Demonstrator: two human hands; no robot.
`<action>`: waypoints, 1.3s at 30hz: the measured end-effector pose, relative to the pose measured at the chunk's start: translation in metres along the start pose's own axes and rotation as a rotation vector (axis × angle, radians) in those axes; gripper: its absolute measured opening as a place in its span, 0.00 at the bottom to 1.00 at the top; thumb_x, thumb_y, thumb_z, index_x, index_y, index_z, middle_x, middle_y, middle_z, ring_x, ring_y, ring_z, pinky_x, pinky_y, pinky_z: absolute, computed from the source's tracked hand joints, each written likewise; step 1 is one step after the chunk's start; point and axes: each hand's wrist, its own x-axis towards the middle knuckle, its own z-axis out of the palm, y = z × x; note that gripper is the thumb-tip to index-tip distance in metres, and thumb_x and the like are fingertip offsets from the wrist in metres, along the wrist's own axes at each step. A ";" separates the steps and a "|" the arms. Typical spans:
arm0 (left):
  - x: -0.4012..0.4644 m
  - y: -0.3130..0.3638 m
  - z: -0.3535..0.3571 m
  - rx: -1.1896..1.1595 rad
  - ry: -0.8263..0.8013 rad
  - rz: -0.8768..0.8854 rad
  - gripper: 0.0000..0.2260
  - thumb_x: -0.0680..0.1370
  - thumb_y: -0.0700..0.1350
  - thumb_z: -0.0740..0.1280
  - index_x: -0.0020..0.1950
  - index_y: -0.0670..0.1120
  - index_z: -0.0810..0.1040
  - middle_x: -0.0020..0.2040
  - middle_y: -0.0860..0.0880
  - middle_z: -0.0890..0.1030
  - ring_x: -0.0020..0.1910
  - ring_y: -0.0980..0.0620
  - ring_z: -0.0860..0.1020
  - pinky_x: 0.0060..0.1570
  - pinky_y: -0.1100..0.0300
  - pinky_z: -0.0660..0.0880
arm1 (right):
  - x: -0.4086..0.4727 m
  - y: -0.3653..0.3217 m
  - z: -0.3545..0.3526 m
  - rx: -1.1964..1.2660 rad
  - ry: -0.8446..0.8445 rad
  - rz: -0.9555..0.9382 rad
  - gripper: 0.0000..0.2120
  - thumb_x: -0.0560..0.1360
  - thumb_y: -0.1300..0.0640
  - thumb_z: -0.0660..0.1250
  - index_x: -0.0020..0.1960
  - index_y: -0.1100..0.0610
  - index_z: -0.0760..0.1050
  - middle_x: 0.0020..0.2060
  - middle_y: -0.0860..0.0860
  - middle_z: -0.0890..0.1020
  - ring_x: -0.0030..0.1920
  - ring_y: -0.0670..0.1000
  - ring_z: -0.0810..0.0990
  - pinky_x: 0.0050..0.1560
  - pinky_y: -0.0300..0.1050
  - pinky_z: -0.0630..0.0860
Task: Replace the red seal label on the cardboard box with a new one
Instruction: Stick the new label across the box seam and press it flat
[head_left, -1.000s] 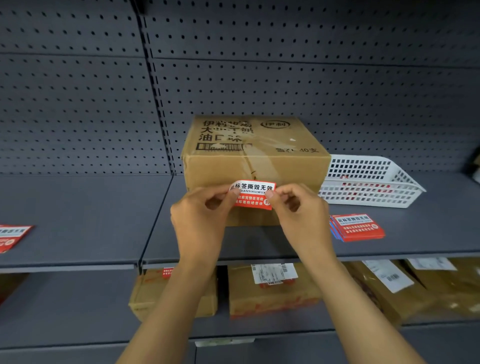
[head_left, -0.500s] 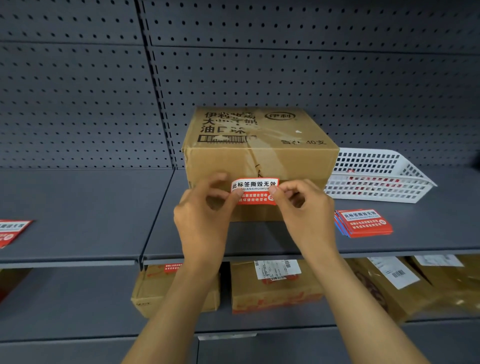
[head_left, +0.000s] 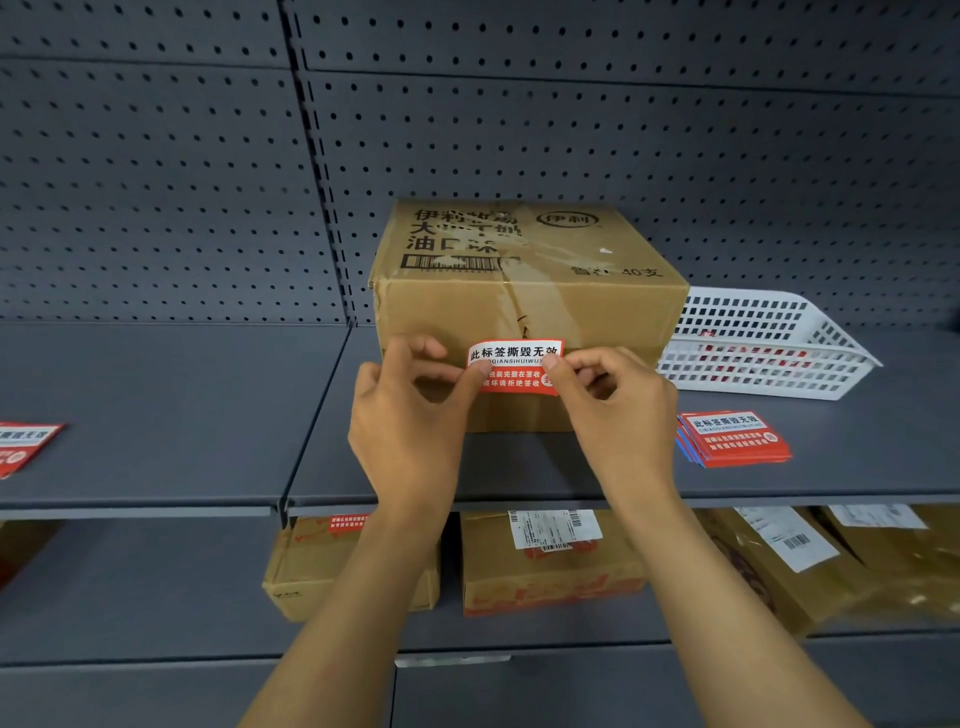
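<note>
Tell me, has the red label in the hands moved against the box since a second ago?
Yes. The label has risen up the box front, from near its bottom edge towards its middle.

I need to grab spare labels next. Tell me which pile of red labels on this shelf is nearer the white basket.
The stack of red labels just right of the right hand, directly before the white basket; the other pile lies far left.
</note>
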 end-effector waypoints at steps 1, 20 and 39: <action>0.001 0.000 0.001 0.001 0.006 0.005 0.17 0.70 0.63 0.75 0.48 0.59 0.71 0.35 0.63 0.83 0.49 0.55 0.77 0.42 0.58 0.74 | 0.001 0.000 0.000 0.002 0.006 0.000 0.08 0.74 0.44 0.75 0.43 0.49 0.85 0.37 0.45 0.83 0.37 0.46 0.80 0.40 0.48 0.80; 0.012 -0.012 0.005 0.035 0.095 0.130 0.21 0.66 0.61 0.78 0.52 0.55 0.75 0.48 0.56 0.71 0.49 0.51 0.71 0.48 0.46 0.76 | 0.002 0.009 -0.006 -0.140 0.109 -0.013 0.19 0.72 0.37 0.74 0.38 0.52 0.76 0.30 0.46 0.78 0.32 0.49 0.78 0.36 0.47 0.76; 0.020 -0.011 0.017 -0.212 0.047 0.199 0.42 0.68 0.54 0.81 0.74 0.52 0.60 0.69 0.46 0.64 0.67 0.67 0.62 0.70 0.60 0.64 | 0.002 -0.011 0.021 -0.242 0.020 -0.058 0.35 0.73 0.25 0.59 0.29 0.54 0.78 0.22 0.50 0.81 0.27 0.52 0.81 0.34 0.53 0.80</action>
